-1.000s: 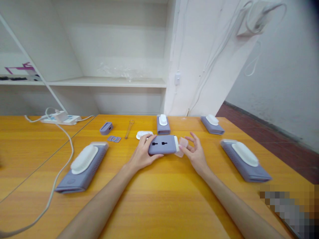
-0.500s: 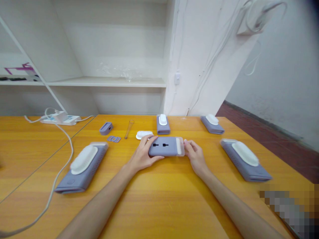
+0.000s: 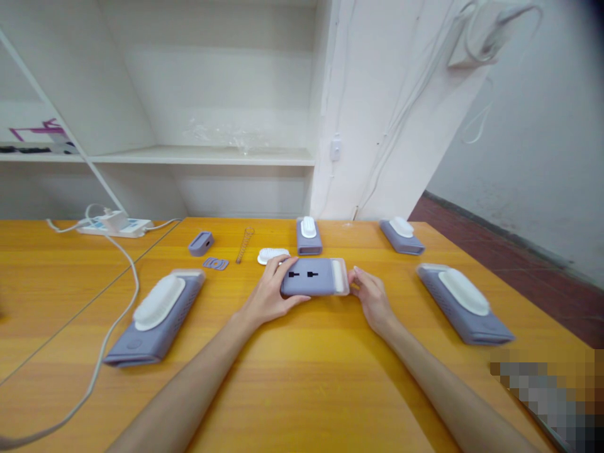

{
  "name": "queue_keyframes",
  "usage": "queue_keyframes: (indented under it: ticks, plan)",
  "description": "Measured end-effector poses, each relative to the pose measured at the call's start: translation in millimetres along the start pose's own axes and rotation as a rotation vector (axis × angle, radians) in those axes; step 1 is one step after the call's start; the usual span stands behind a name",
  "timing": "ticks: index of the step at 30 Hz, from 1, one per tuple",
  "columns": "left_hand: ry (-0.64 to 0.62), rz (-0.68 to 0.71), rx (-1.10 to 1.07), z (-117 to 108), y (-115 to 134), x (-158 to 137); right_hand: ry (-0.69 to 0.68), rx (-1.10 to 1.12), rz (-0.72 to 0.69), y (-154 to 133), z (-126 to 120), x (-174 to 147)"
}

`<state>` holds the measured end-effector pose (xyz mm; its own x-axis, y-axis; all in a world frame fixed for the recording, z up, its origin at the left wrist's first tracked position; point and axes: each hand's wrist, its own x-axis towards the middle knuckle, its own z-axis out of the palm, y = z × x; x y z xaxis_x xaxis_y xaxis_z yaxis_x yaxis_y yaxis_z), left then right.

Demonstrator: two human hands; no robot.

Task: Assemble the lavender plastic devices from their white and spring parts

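Observation:
My left hand grips a grey-purple plastic case by its left end, thumb along the near edge and fingers over the far one. The case lies on its side, showing two black keyhole-shaped slots; its right end is clear plastic with white inside. At that clear end is my right hand, fingers curled and pinched against the edge; what lies between them is hidden. Just behind the case a white bristled brush head rests on the table, partly covered by my left fingers.
Similar cases topped with white brushes stand around: left, back, back right and right. A coil spring, a small grey housing and flat grey pieces lie back left. A power strip trails a white cable.
My right hand's fingers have shifted slightly at the clear end. The case and my left hand have barely moved.

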<state>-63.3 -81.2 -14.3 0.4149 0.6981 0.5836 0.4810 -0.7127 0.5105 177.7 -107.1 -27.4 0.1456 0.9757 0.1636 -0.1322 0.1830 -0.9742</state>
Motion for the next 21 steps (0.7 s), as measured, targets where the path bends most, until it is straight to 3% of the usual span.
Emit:
queue_keyframes:
  ticks: [5, 21]
  plan:
    - [-0.040, 0.019, 0.002, -0.1, 3.5, -1.7, -0.049, -0.034, 0.032, 3.9, -1.2, 1.6]
    - [-0.100, 0.065, 0.040, -0.3, 7.3, -2.5, -0.195, -0.284, -0.051, -1.5, -7.1, 0.8]
